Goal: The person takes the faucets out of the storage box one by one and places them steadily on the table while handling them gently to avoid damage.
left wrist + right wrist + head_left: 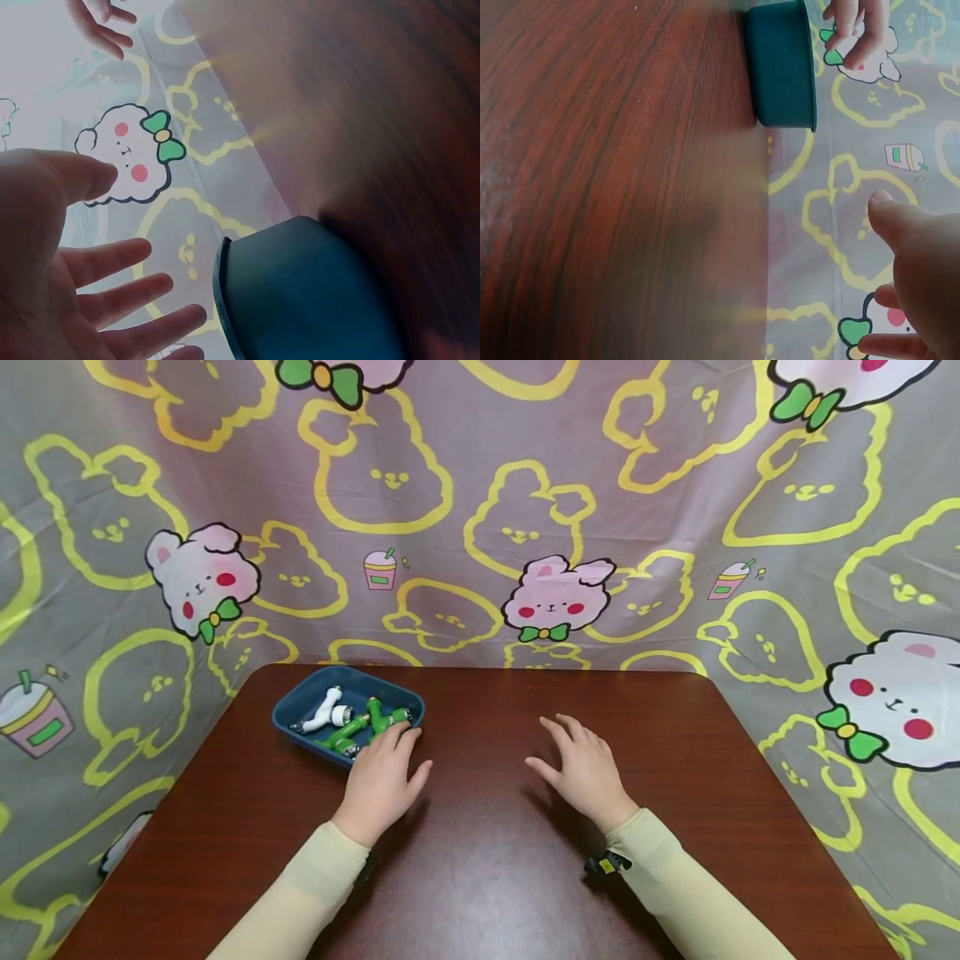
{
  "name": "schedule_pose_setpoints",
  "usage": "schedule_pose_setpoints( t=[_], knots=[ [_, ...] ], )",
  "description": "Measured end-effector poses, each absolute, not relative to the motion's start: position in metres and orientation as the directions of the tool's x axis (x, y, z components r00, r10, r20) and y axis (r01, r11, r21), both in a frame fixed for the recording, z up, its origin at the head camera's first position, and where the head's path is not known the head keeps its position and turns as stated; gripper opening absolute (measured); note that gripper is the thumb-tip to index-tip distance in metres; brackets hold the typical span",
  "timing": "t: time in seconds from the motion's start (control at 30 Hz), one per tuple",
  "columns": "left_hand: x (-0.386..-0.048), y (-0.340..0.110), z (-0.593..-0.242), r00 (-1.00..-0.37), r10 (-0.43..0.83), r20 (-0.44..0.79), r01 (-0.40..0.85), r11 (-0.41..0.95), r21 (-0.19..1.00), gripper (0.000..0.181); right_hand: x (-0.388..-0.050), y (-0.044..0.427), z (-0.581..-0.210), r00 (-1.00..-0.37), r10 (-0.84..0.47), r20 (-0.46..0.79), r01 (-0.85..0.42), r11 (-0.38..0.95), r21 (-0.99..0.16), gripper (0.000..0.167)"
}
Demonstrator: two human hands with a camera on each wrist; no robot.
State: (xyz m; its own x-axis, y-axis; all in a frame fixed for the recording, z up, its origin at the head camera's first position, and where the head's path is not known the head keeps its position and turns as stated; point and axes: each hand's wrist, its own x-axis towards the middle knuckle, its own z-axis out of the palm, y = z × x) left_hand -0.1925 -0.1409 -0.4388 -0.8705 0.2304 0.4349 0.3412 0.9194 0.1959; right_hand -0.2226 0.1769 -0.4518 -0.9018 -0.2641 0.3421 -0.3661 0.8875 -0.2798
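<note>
- A blue bin (367,683) sits at the tabletop's (480,860) far left; inside lie a white tap (322,712) and two green taps (379,718).
- The left hand (381,785) is by the bin's near edge, grip spread (thumb held apart).
- The right hand (588,774) hovers well apart, grip spread too.

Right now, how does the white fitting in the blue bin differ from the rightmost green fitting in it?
Colour: the white fitting is the only white one, while the rightmost green fitting shares its colour with the other green fitting.
Place: the white fitting lies toward the left of the blue bin, the rightmost green fitting toward the right.
Shared: both have a branched shape and lie inside the bin.
</note>
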Motion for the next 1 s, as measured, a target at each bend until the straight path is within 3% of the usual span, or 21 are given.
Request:
schedule_pose_setpoints(
  t=[1.0],
  knots=[
    [-0.192,-0.165,-0.444,-0.895,0.183,0.406,0.284,0.937,0.204,0.040,-0.221,0.174,-0.453,-0.900,-0.267,0.345,-0.371,0.884,-0.284,0.072]
  ],
)
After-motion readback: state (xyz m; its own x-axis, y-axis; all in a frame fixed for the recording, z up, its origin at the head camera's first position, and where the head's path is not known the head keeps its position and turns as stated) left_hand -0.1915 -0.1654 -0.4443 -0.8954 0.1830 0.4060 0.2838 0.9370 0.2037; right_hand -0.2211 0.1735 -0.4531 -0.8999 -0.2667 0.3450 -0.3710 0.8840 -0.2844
